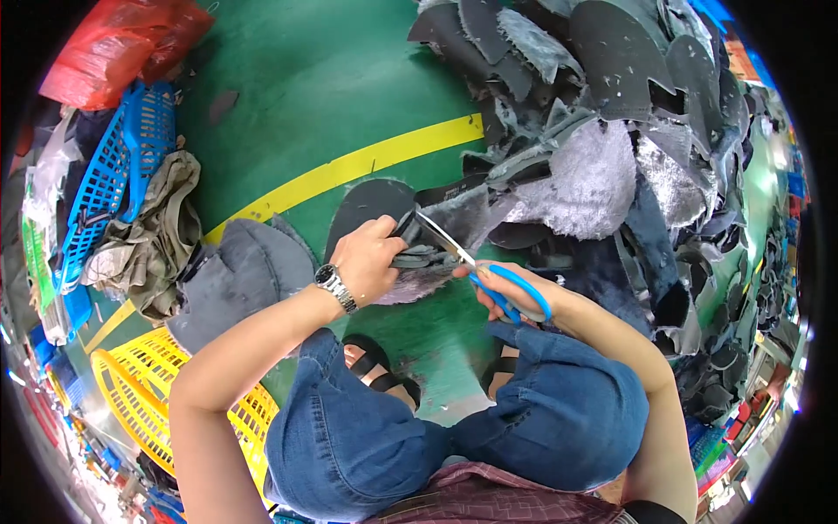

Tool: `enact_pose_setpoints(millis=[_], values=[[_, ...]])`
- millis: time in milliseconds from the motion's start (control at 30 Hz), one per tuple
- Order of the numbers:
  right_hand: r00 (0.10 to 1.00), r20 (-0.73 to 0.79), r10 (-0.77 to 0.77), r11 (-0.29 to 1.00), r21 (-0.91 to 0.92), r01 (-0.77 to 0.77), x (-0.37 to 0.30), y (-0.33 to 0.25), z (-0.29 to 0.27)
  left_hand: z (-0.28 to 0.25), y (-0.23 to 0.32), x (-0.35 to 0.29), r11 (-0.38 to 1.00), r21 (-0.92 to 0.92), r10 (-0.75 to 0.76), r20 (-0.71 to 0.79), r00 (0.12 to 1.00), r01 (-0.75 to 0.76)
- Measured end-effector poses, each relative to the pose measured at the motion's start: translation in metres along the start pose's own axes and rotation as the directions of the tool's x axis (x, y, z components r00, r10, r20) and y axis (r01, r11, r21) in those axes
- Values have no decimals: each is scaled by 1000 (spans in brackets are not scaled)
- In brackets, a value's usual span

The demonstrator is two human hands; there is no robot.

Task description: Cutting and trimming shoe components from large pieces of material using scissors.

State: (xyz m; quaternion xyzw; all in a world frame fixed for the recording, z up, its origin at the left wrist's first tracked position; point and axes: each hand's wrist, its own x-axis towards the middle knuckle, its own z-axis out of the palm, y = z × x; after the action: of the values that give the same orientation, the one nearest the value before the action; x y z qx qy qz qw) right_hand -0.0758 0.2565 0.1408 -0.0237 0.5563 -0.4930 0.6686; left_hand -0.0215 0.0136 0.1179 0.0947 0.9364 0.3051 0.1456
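Note:
My left hand [367,262], with a metal watch on its wrist, is closed on a dark grey sole-shaped piece [362,205] with fuzzy grey material along it. The fingers pinch its edge; part of the piece is hidden under the hand. In my right hand [511,293] is a pair of scissors [524,288] with blue handles. Their blades point up and left, and the tips reach the grey material beside my left fingers. Whether the blades have fabric between them is hard to make out. A silvery furry piece [580,183] lies just beyond the scissors.
A large heap of grey cut pieces [611,52] covers the right side. At left are stacked grey pieces [249,262], crumpled beige cloth [161,236], a yellow basket [153,375], a blue basket [109,183] and a red bag [122,48]. A yellow stripe [349,170] crosses the green floor.

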Motion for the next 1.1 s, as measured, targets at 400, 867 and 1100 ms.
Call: enact_pose_setpoints(millis=[400,867,1100], values=[[998,-62,-22,998,-53,19,4,-2,2,2,9,-11,998,42,47,-11,999,-46],[801,-549,-240,809,-569,-147,77,32,-109,-83,9,-144,391,-784,-501,259,826,483],[810,-492,-319,724,-678,-127,71,60,-104,-153,-118,-253,691,-91,-720,-181,670,717]])
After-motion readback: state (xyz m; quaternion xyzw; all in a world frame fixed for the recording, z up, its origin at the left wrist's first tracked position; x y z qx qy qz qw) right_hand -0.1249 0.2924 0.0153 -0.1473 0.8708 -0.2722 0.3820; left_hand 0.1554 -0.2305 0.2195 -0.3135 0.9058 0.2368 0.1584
